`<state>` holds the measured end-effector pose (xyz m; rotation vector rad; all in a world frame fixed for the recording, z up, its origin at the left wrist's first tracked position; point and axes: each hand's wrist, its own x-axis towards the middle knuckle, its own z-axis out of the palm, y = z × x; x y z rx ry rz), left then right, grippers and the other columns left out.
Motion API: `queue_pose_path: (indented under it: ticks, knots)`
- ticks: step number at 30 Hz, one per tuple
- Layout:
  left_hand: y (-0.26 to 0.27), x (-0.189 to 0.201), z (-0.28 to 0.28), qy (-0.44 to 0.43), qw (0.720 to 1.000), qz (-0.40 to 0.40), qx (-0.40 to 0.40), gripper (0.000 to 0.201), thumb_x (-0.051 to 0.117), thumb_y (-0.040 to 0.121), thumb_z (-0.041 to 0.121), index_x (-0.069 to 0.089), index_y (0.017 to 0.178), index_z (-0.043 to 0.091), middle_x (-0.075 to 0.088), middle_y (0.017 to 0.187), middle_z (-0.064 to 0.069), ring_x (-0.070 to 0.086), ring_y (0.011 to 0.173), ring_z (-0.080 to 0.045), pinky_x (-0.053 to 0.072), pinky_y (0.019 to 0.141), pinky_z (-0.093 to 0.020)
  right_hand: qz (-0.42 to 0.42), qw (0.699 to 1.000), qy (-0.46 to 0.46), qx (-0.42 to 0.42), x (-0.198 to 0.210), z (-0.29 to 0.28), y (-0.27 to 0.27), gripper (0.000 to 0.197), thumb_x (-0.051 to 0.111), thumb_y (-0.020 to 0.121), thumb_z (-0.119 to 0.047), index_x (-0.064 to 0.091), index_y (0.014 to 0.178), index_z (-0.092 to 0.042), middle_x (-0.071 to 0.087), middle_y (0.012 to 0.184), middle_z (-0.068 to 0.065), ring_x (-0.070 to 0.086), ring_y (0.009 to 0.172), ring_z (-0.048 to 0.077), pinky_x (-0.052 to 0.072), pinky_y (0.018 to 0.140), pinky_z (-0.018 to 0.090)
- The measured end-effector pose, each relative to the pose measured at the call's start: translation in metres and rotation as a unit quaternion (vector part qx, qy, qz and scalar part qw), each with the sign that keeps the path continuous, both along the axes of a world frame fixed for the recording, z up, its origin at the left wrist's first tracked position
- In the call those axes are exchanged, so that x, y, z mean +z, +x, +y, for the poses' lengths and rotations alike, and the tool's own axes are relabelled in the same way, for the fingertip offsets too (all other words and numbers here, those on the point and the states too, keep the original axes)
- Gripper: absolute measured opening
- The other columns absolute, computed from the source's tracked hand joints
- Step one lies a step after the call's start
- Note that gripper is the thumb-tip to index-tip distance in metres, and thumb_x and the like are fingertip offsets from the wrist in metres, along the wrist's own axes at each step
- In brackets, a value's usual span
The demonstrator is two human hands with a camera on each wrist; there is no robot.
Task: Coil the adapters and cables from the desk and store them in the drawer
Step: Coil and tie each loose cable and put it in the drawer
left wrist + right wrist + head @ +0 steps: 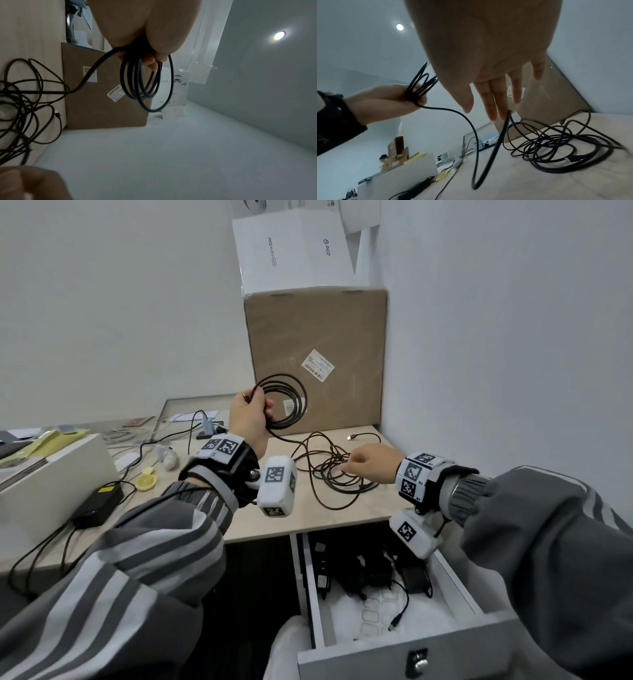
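Surface (pixel 342 518) carries loose cable tangle (pixel 334 470) at 3 o'clock of my left hand (pixel 247 419). Drawer (pixel 459 573) open at 6, ready for coil (pixel 284 400). Left hand clamps finished loops so they stay together; right hand (pixel 371 463) pinches slack strand to feed next loop.

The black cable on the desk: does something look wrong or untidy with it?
Yes. Only part is coiled: the left hand grips a neat coil, while the rest of the cable lies in a loose tangle on the desk, below the right hand. No damage shows.
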<state>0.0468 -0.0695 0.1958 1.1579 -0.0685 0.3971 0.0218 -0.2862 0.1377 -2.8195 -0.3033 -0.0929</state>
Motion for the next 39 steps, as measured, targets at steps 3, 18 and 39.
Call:
queue_pose_path:
  ticks: [3,18,39]
  knots:
    - [-0.02,-0.002,-0.022,0.026,0.999,-0.013,-0.032,0.014,0.04,0.102,0.013,0.046,0.09,0.015,0.045,0.068,0.0,0.038,0.047,-0.005,0.036,0.048,-0.016,-0.084,0.995,0.049,-0.006,0.005,0.002,-0.019,0.035,0.058,0.085,-0.053,0.06,0.099,-0.021,0.064,0.105,-0.002,0.058,0.104,0.019,0.047,0.088,0.035]
    - [-0.062,0.002,-0.049,0.092,0.992,-0.055,-0.062,0.017,0.039,0.103,0.016,0.045,0.087,0.018,0.043,0.061,0.003,0.035,0.042,-0.004,0.032,0.051,-0.024,-0.025,0.968,0.238,0.08,0.009,0.005,-0.051,0.011,0.055,0.095,-0.021,0.058,0.099,-0.011,0.063,0.092,0.0,0.053,0.086,0.014,0.039,0.071,0.02]
    - [-0.076,-0.007,-0.042,0.426,0.868,-0.024,-0.252,0.009,0.045,0.1,0.012,0.046,0.092,0.014,0.043,0.063,-0.001,0.035,0.042,-0.005,0.033,0.042,-0.018,0.027,0.972,0.164,0.168,0.038,-0.008,-0.061,0.025,0.06,0.091,-0.034,0.06,0.092,-0.009,0.056,0.072,0.0,0.051,0.06,0.007,0.042,0.06,0.02]
